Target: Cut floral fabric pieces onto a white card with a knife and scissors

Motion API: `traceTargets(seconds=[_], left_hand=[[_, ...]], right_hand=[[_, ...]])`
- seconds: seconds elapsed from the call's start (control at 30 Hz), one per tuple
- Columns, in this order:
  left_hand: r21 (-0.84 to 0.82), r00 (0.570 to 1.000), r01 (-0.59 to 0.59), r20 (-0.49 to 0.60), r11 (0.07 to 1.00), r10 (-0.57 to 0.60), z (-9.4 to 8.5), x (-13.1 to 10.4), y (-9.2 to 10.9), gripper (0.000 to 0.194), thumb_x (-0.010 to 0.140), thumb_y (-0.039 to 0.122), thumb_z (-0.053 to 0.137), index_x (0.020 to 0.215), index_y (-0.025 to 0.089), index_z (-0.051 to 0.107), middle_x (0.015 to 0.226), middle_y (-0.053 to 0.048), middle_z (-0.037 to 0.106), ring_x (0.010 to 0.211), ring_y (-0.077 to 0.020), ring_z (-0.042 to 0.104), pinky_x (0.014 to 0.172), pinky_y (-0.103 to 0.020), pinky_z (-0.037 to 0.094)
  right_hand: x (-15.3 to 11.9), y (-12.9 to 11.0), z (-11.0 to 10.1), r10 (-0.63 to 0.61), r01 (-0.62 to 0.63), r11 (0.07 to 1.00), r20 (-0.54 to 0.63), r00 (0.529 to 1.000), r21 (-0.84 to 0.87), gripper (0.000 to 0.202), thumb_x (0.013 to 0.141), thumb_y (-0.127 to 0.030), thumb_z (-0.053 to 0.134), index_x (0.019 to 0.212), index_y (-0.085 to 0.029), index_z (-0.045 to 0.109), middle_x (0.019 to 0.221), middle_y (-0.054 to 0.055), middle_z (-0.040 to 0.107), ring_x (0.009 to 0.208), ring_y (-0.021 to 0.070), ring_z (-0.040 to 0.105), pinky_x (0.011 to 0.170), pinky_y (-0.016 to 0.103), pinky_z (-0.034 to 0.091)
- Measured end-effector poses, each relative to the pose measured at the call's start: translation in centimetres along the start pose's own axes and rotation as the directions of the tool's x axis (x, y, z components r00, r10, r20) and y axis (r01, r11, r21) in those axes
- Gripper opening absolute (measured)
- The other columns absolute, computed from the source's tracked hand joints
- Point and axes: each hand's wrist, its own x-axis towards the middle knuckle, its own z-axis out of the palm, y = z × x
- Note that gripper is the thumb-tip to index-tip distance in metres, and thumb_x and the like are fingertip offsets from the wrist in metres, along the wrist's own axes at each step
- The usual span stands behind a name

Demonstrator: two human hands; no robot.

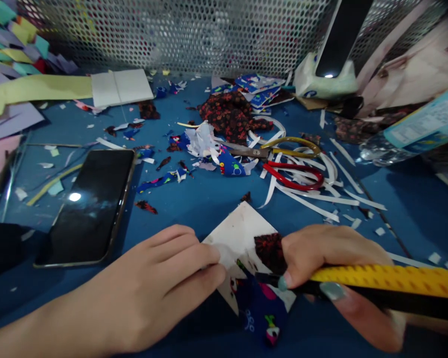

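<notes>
My left hand [149,278] holds the left side of a small white card [242,226], its fingertips pressed close together on it. My right hand [332,258] is closed around a long yellow-and-black tool [388,282] with a narrow dark tip. That tip touches a blue printed fabric scrap [263,308] on the card; whether it is a blade cannot be made out. Beside my right fingers, a dark red-and-black floral scrap [267,251] lies on the card. The blue scrap hangs past the card's near edge.
Red-and-yellow-handled scissors [293,179] lie among white paper strips behind the card. A phone [93,204] is at the left. Floral cloth [227,114], a clear bottle [414,129] and a lamp [339,44] stand or lie farther back, before a perforated metal panel [194,40].
</notes>
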Motion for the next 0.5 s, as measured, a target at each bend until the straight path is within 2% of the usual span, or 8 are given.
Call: traceTargets(seconds=[0.13, 0.23, 0.3, 0.37, 0.43, 0.5], left_hand=[[-0.012, 1.000, -0.010, -0.002, 1.000, 0.010, -0.1, 0.0, 0.0, 0.023, 0.102, 0.012, 0.041, 0.112, 0.017, 0.061, 0.107, -0.003, 0.063, 0.086, -0.0144, 0.054, 0.092, -0.030, 0.045], [0.005, 1.000, -0.028, 0.001, 1.000, 0.028, 0.0, -0.1, 0.0, 0.023, 0.103, 0.012, 0.041, 0.114, 0.016, 0.061, 0.111, -0.003, 0.063, 0.088, -0.0149, 0.054, 0.096, -0.030, 0.042], [0.008, 0.999, -0.041, 0.001, 0.999, 0.041, 0.1, 0.0, 0.0, 0.024, 0.103, 0.013, 0.039, 0.115, 0.015, 0.060, 0.112, -0.003, 0.063, 0.091, -0.0155, 0.054, 0.098, -0.031, 0.041], [0.008, 0.999, -0.052, -0.006, 0.999, 0.052, 0.1, 0.0, 0.0, 0.025, 0.104, 0.013, 0.038, 0.114, 0.015, 0.061, 0.112, -0.004, 0.063, 0.092, -0.0163, 0.053, 0.097, -0.031, 0.040], [0.009, 0.999, -0.048, -0.015, 0.999, 0.048, 0.1, 0.1, -0.1, 0.025, 0.104, 0.013, 0.038, 0.112, 0.015, 0.061, 0.112, -0.003, 0.063, 0.090, -0.0167, 0.052, 0.096, -0.031, 0.039], [0.013, 0.999, -0.048, -0.016, 0.999, 0.048, 0.1, 0.2, -0.1, 0.025, 0.104, 0.013, 0.039, 0.111, 0.015, 0.062, 0.112, -0.003, 0.063, 0.089, -0.0170, 0.051, 0.093, -0.031, 0.039]], right_hand=[[0.2, 0.5, -0.2, -0.010, 0.009, 1.000, 0.040, 0.999, 0.025, 0.031, 0.096, -0.043, 0.048, 0.079, -0.022, 0.061, 0.052, -0.003, 0.056, 0.040, 0.0096, 0.049, 0.041, 0.024, 0.034], [0.4, 1.1, -0.8, -0.137, 0.138, 0.990, 0.162, 0.977, 0.006, 0.015, 0.095, -0.032, 0.050, 0.088, -0.022, 0.060, 0.058, -0.002, 0.062, 0.042, 0.0114, 0.053, 0.042, 0.025, 0.040], [0.5, 1.3, -1.5, -0.255, 0.265, 0.964, 0.259, 0.932, -0.003, 0.017, 0.097, -0.030, 0.044, 0.096, -0.021, 0.058, 0.062, 0.000, 0.065, 0.048, 0.0139, 0.059, 0.049, 0.027, 0.046], [0.6, 1.1, -2.1, -0.308, 0.360, 0.930, 0.381, 0.872, -0.071, 0.026, 0.101, -0.032, 0.035, 0.100, -0.019, 0.058, 0.063, 0.001, 0.065, 0.053, 0.0149, 0.061, 0.054, 0.029, 0.048], [0.8, 0.7, -2.6, -0.296, 0.437, 0.881, 0.509, 0.808, -0.182, 0.027, 0.104, -0.032, 0.034, 0.098, -0.019, 0.057, 0.062, 0.000, 0.062, 0.054, 0.0142, 0.058, 0.055, 0.029, 0.045], [0.8, 0.3, -2.8, -0.296, 0.496, 0.832, 0.557, 0.776, -0.250, 0.022, 0.103, -0.030, 0.039, 0.094, -0.020, 0.056, 0.058, -0.003, 0.057, 0.051, 0.0134, 0.052, 0.052, 0.029, 0.041]])
